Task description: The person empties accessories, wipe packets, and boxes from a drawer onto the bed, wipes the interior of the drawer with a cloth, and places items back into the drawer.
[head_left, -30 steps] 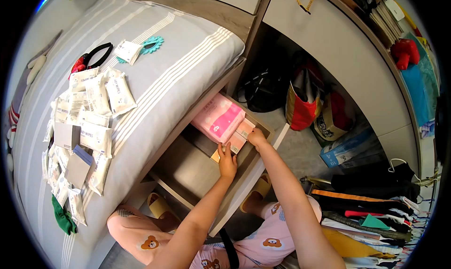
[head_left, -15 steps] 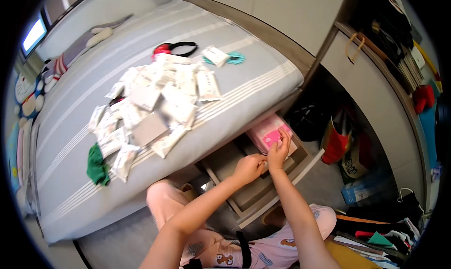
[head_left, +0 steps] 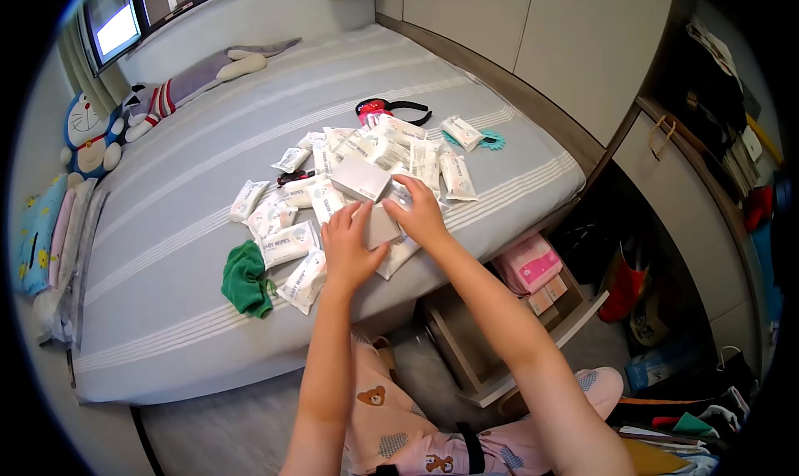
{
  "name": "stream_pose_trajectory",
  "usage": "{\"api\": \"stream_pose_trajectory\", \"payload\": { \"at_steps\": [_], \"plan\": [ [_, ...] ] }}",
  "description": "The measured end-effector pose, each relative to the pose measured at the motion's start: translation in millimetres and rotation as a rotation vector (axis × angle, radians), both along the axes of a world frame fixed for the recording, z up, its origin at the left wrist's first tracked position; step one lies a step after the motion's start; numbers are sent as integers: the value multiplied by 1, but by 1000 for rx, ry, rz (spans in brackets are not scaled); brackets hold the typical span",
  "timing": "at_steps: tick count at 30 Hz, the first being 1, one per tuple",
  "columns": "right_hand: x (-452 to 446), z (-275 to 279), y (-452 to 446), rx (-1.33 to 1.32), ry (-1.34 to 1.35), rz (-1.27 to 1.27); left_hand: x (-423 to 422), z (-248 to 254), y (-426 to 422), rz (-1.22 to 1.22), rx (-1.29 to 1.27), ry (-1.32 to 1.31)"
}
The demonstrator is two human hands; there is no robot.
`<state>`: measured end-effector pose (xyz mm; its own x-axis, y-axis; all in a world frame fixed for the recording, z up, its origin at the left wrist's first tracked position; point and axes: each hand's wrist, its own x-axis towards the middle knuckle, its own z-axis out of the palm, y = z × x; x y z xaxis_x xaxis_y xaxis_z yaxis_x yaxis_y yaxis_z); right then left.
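Two plain pale boxes lie on a heap of white baby wipes packets (head_left: pixel 290 245) on the bed. My left hand (head_left: pixel 348 247) is at the left side of the nearer box (head_left: pixel 383 228), fingers spread and thumb along its front edge. On the other side my right hand (head_left: pixel 419 216) has its fingers apart, thumb at the box's upper right. Whether either hand presses on the box I cannot tell. Just beyond my fingertips sits the second, larger box (head_left: pixel 360 178). A green cloth item (head_left: pixel 247 279) lies left of the heap.
Below the bed edge a drawer (head_left: pixel 460 349) stands pulled out, holding a pink pack (head_left: pixel 530 264) and small boxes (head_left: pixel 548 295). A black headband (head_left: pixel 412 108) and a teal item (head_left: pixel 493 140) lie behind the heap. Plush toys (head_left: pixel 90 139) line the far left.
Both hands have left the drawer and moved up and left to the nearer box on the bed. The pink pack stays in the drawer. My view has turned toward the bed.
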<state>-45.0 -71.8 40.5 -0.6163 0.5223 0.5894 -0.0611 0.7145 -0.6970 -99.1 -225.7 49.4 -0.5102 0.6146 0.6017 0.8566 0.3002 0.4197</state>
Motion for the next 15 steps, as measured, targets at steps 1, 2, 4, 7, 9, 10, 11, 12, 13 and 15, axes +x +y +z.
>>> {"api": "stream_pose_trajectory", "payload": {
  "at_steps": [1, 2, 4, 7, 9, 10, 11, 12, 13, 15],
  "plan": [
    [-13, 4, 2, 73, -72, 1, -2, -1, -6, -26, -39, 7],
    [-23, 6, 6, 92, -144, 8, -6, -2, -8, -37, -36, 17],
    [-37, 17, 8, 131, -287, 22, -14, -9, -5, -30, -31, -44],
    [-55, 23, 7, 152, -412, 2, -15, -14, -1, 7, -9, -116],
    [-62, 29, 6, 164, -512, -3, -13, -15, -2, 22, 18, -146],
    [-63, 33, 5, 170, -560, -7, -13, -15, -2, 20, 37, -152],
    [-62, 38, 5, 171, -556, -6, -12, -14, -3, 17, 56, -157],
    [-59, 48, 2, 172, -551, -6, -10, -13, -4, 33, 76, -152],
    [-56, 54, 0, 172, -545, -7, -9, -12, -5, 46, 95, -145],
    [-47, 48, 5, 198, -218, -117, -5, -7, -5, 10, 178, -117]
  ]
}}
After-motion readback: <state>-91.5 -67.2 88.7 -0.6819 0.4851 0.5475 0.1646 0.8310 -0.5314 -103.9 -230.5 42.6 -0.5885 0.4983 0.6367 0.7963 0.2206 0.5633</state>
